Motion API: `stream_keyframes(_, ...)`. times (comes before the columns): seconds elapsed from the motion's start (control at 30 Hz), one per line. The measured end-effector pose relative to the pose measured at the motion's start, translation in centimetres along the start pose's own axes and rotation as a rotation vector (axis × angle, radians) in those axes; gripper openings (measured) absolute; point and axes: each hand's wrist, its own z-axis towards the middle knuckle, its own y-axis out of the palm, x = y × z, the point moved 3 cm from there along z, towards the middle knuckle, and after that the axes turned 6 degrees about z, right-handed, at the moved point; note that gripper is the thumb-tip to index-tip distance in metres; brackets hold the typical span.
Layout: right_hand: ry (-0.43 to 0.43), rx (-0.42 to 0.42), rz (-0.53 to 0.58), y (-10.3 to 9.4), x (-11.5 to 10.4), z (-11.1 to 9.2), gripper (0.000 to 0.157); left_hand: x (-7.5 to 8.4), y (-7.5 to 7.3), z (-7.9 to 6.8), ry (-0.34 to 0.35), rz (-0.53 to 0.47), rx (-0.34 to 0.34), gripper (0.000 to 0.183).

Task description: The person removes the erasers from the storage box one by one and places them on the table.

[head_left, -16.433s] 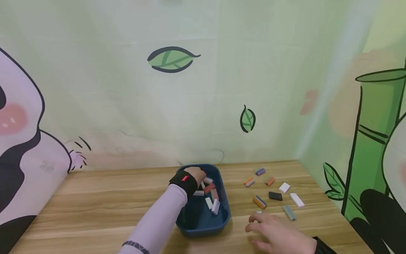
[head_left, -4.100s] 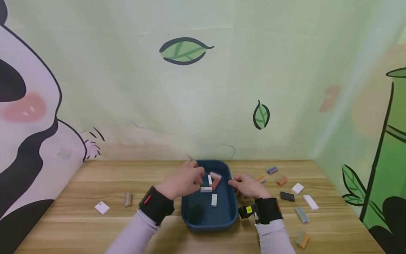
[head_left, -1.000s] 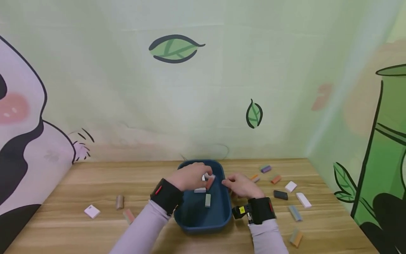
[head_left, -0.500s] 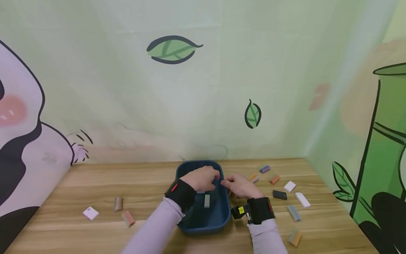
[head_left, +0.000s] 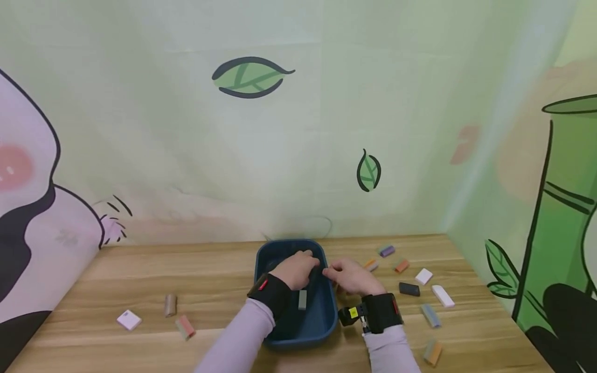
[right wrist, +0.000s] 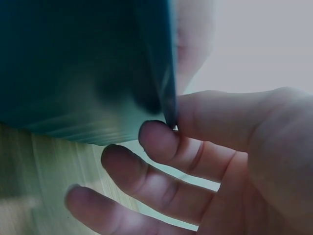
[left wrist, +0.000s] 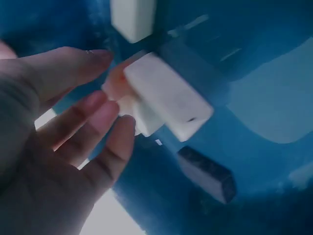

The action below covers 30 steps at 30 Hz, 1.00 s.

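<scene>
My left hand [head_left: 296, 270] reaches down into the dark blue plastic bin [head_left: 300, 344], fingers loosely bent. In the left wrist view, its fingertips are right at a small heap of blocks: a white block [left wrist: 168, 95] lies across a reddish one [left wrist: 117, 81], with pale ones beneath. A second white block [left wrist: 133, 19] and a dark-looking block [left wrist: 208, 174] lie apart from the heap. Much of the heap is hidden by the hand in the head view, where a grey-white block [head_left: 302, 300] shows near the wrist. My right hand [head_left: 354, 277] pinches the bin's right rim between thumb and forefinger.
On the wooden table left of the bin lie a white block [head_left: 128, 320], a brown block [head_left: 170, 305] and a pink-and-grey block [head_left: 185, 327]. Several more blocks are scattered at right, among them a black one [head_left: 409, 289] and an orange-grey one [head_left: 432, 353]. A printed cloth [head_left: 298, 155] hangs behind.
Since the oldest frame, three blocks have appeared on the table's left, and my right hand has moved onto the rim. Within the last second my left hand has shifted right inside the bin.
</scene>
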Motion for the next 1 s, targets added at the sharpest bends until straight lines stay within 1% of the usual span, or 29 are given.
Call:
stream_keyframes(0.1, -0.006, -0.004, 0.005, 0.0, 0.1, 0.0, 0.034, -0.1, 0.7, 0.0, -0.009, -0.008, 0.022, 0.035)
stream_keyframes(0.3, -0.023, -0.021, 0.022, 0.1, 0.3, -0.1, 0.037, 0.0, 1.6, -0.1, -0.048, -0.014, 0.023, 0.036)
stream_keyframes(0.43, -0.022, -0.026, 0.023, 0.1, 0.3, -0.1, 0.036, 0.0, 1.6, -0.2, -0.083, -0.019, 0.013, 0.034)
stream_keyframes(0.63, -0.005, -0.014, 0.011, 0.0, 0.3, -0.1, 0.034, 0.8, 1.1, -0.3, -0.122, -0.009, -0.018, 0.031)
stream_keyframes(0.73, 0.007, -0.009, 0.005, -0.1, 0.4, -0.1, 0.033, 1.2, 1.0, -0.2, -0.138, 0.039, -0.018, 0.029)
stream_keyframes(0.93, 0.002, -0.008, 0.007, -0.1, 0.5, 0.0, 0.035, 2.0, 1.4, 0.3, -0.176, 0.229, 0.058, 0.018)
stream_keyframes(1.0, -0.001, -0.01, 0.011, -0.1, 0.6, 0.0, 0.036, 2.3, 1.4, 0.4, -0.196, 0.287, 0.067, 0.017)
